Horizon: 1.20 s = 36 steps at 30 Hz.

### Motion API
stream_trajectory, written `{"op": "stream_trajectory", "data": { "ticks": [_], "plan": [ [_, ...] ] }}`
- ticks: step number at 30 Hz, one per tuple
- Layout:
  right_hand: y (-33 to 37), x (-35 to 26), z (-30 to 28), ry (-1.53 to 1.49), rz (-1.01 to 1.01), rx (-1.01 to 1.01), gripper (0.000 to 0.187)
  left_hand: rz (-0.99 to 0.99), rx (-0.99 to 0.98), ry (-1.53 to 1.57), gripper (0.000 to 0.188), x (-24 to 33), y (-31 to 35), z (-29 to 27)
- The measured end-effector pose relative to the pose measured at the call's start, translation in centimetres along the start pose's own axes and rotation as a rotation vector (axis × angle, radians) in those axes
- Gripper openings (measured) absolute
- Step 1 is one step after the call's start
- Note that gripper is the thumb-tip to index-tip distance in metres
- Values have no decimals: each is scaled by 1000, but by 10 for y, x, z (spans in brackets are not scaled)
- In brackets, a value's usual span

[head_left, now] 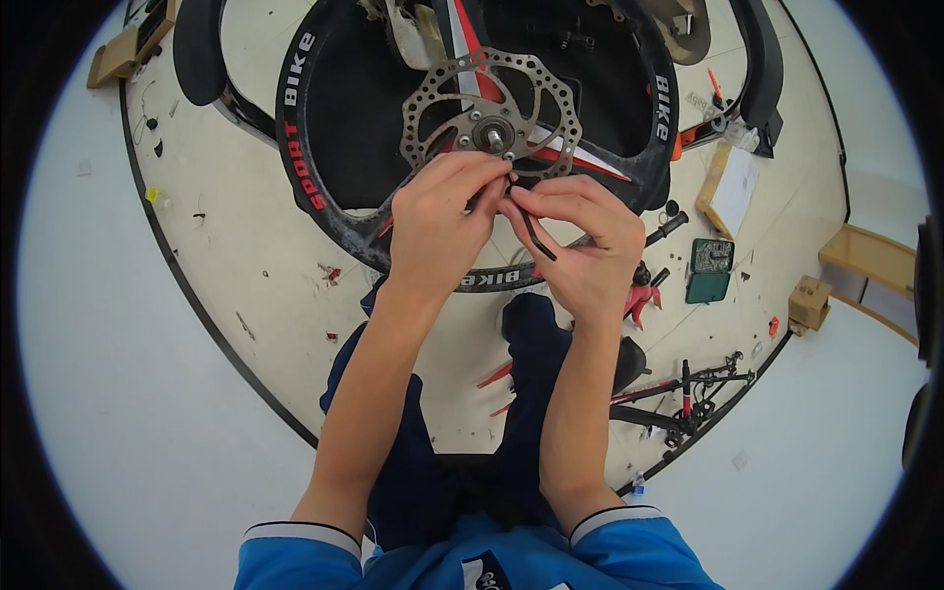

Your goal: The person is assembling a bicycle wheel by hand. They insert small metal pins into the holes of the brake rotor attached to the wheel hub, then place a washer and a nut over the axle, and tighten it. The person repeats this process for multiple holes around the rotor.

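Observation:
A bicycle wheel (339, 221) with a thick black rim lies flat on a black surface in front of me. On its hub is a silver disc brake rotor (420, 110), drilled with many small holes and held by bolts around the axle (494, 138). My right hand (582, 226) grips a black hex key (536, 238) between thumb and fingers, its bent end toward my palm. My left hand (438, 211) is closed in a pinch at the rotor's near edge, fingertips meeting the key's far end. What lies between those fingertips is hidden.
Padded black armrests (202, 49) flank the wheel. At right on the floor are an opened green tool case (710, 270), a flat box (728, 192), a cardboard box (809, 302) and a bicycle frame (688, 393). Small parts are scattered on the left floor.

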State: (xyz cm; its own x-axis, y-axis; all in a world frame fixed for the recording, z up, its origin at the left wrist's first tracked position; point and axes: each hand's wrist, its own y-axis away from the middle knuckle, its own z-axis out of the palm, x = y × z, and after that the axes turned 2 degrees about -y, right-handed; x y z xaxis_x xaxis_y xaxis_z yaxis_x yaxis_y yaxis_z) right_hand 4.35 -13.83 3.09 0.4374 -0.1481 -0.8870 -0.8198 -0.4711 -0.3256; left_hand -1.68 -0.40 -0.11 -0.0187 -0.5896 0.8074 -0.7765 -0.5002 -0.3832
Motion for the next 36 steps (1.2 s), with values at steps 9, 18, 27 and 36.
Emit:
{"op": "stream_trajectory", "data": {
  "ticks": [9, 18, 27, 36],
  "plan": [
    [-1, 0, 2, -62, -6, -2, 22, 19, 6, 0, 31, 2, 1, 3],
    [1, 6, -2, -67, 38, -10, 22, 7, 31, -43, 33, 2, 5, 9],
    [0, 4, 3, -105, 37, 8, 19, -9, 55, -7, 19, 3, 3, 9],
    [-4, 5, 9, -130, 54, 151, 26, -35, 7, 57, 27, 11, -1, 7]
  ]
}}
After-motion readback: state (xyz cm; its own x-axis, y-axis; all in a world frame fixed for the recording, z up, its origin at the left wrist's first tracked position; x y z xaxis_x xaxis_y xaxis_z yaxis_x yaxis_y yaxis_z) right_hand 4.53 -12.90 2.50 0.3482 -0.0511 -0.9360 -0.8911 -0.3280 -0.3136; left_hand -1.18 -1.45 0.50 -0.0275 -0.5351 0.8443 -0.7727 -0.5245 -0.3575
